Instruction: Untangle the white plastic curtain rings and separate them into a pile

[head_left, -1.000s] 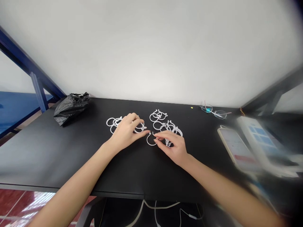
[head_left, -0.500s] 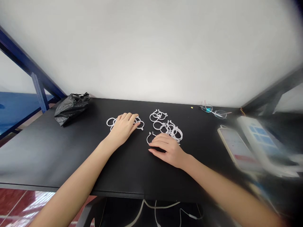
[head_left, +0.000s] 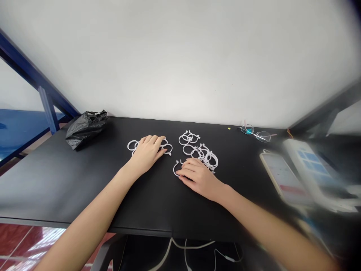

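Observation:
My left hand [head_left: 148, 151] lies flat with its fingers stretched over a small group of white open rings [head_left: 168, 149], hiding part of them. These thin rings have small knobs at their ends. My right hand [head_left: 199, 176] is closed at the near-left edge of a second pile of white rings [head_left: 211, 159]. Its thumb and fingertips are at the rim of one white open ring [head_left: 174, 170], whose right part is under the fingers. Farther back, a few linked rings [head_left: 184, 140] lie apart from both hands.
A black plastic bag [head_left: 86, 130] sits at the back left of the black table [head_left: 93, 180]. Eyeglasses [head_left: 255, 134] lie at the back right. A phone [head_left: 283, 177] and a blurred white box [head_left: 313, 169] are on the right. Cables [head_left: 191, 247] hang below the front edge.
The ring at my right fingertips has shifted slightly left and toward me. My right thumb has come closer to the fingers. The left hand has stayed in place.

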### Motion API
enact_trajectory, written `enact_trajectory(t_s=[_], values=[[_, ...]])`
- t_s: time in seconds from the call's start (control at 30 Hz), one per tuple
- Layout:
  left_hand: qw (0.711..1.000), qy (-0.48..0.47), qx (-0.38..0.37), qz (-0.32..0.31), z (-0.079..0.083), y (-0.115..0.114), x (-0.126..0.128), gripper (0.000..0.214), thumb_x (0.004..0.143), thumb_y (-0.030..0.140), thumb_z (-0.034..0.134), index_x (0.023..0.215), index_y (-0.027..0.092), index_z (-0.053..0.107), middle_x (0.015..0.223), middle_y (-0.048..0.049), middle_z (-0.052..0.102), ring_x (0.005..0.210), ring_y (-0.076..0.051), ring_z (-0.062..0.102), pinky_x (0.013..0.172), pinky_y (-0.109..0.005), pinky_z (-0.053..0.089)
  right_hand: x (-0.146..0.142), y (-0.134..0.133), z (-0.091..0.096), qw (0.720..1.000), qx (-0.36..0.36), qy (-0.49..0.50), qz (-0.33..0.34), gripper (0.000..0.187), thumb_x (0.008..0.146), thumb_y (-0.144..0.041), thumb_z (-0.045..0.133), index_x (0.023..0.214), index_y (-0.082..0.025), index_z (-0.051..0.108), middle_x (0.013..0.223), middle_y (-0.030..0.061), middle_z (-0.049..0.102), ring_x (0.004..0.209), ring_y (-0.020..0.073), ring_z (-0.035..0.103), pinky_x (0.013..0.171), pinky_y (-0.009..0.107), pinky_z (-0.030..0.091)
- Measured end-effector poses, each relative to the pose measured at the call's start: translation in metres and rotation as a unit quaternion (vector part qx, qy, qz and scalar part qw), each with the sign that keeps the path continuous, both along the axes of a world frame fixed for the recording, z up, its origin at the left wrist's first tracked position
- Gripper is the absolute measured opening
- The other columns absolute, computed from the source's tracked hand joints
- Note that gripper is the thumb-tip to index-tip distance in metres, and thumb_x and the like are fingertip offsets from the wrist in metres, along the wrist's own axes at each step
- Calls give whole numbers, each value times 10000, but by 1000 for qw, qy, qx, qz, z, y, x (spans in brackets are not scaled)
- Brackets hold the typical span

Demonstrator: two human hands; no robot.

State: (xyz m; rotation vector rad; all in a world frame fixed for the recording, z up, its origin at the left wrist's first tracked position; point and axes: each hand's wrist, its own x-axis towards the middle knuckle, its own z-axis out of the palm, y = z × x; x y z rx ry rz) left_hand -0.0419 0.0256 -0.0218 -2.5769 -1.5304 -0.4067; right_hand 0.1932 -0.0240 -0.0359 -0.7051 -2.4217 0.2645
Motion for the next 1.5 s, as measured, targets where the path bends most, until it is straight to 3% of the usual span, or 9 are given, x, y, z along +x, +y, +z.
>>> enact_trajectory(t_s=[0.27, 0.43, 0.5, 0.63, 0.77, 0.9, 1.03, 1.2, 1.5], values=[[1000, -19, -2, -8, 0, 0, 0, 389, 989, 365, 461, 1265, 100, 530, 1102, -143, 638, 1051, -306, 580, 943, -456, 438, -2, -1, 2, 998, 8, 57, -15, 133, 949, -131, 531, 951, -191, 650, 786, 36, 670, 794, 176, 581, 815, 372, 517], [985, -164, -12, -47, 9, -7, 7, 278, 986, 344, 468, 1148, 143, 570, 1101, -116, 633, 1031, -268, 580, 933, -442, 447, -4, -1, 4, 988, 17, 148, -29, 120, 915, -104, 584, 953, -198, 648, 795, 36, 671, 778, 165, 601, 763, 350, 531], [958, -270, -71, -62, 15, -13, 13, 232, 984, 361, 469, 1017, 160, 580, 959, -72, 644, 888, -207, 605, 830, -364, 490, -4, -1, 5, 983, 29, 178, -33, 149, 903, -86, 592, 974, -203, 652, 790, 35, 662, 766, 163, 606, 746, 351, 538], [872, -390, -284, -79, 22, -23, 24, 296, 952, 447, 516, 873, 170, 583, 710, -2, 612, 642, -132, 587, 606, -255, 490, -3, -2, 6, 973, 62, 216, -42, 214, 881, -45, 600, 1000, -214, 653, 813, 38, 669, 760, 166, 622, 765, 381, 556], [786, -451, -406, -116, 23, -25, 28, 297, 919, 437, 580, 886, 148, 639, 791, -32, 662, 763, -149, 652, 682, -259, 543, -4, -2, 6, 973, 72, 217, -42, 211, 868, -44, 617, 976, -221, 656, 822, 34, 699, 776, 173, 636, 783, 398, 568], [746, -479, -442, -140, 19, -23, 26, 251, 912, 388, 609, 888, 144, 661, 832, -39, 680, 808, -140, 653, 751, -257, 534, -5, -3, 7, 972, 71, 221, -34, 238, 846, -42, 647, 1009, -214, 663, 866, 40, 730, 805, 180, 662, 801, 403, 575], [755, -472, -433, -142, 16, -22, 25, 241, 892, 386, 640, 868, 146, 646, 820, -37, 679, 809, -142, 636, 772, -269, 506, -3, -3, 9, 964, 70, 246, -77, 275, 833, -50, 651, 1043, -225, 681, 969, 73, 735, 895, 212, 679, 776, 401, 584], [788, -424, -417, -161, 21, -26, 29, 254, 904, 392, 611, 826, 151, 626, 726, 5, 590, 660, -102, 533, 639, -242, 449, -1, -2, 7, 950, 47, 267, -157, 308, 849, -112, 656, 1129, -239, 675, 1119, 107, 724, 1010, 260, 689, 873, 466, 572], [795, -419, -386, -209, 18, -28, 32, 178, 883, 323, 646, 870, 155, 706, 793, -14, 591, 693, -107, 544, 630, -243, 448, -1, -4, 7, 958, -22, 245, -144, 214, 881, -170, 651, 1081, -225, 702, 1026, 83, 764, 944, 227, 719, 837, 408, 607]])
